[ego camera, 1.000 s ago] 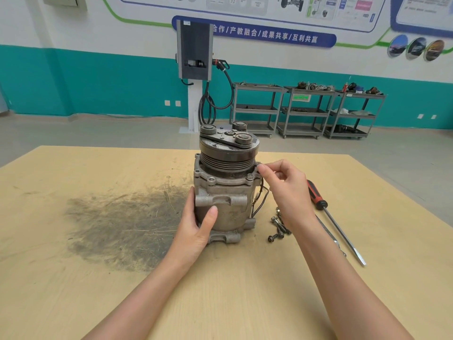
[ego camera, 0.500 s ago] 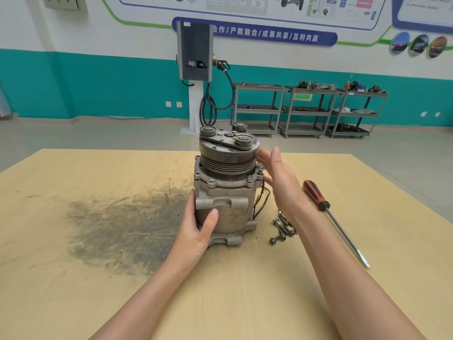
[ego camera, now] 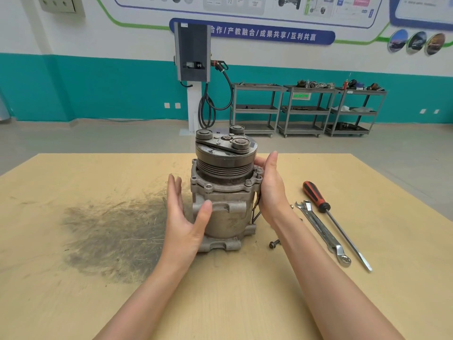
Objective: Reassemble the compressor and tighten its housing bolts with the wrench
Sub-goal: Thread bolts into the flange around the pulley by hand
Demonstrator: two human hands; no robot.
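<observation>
Both hands flank the compressor [ego camera: 224, 192] at frame centre: the left hand [ego camera: 187, 217] has released its grip and opened, thumb touching; the right hand [ego camera: 270, 190], flat-fingered, now presses the housing. Probably rotating it; wrench [ego camera: 321, 231] lies untouched at right.

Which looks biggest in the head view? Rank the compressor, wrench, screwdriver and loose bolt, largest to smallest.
1. compressor, by far the bulkiest.
2. screwdriver, the longest tool.
3. wrench, a bit shorter than the screwdriver.
4. loose bolt, tiny.
All lie about equally near the camera, so the order seems safe.
</observation>
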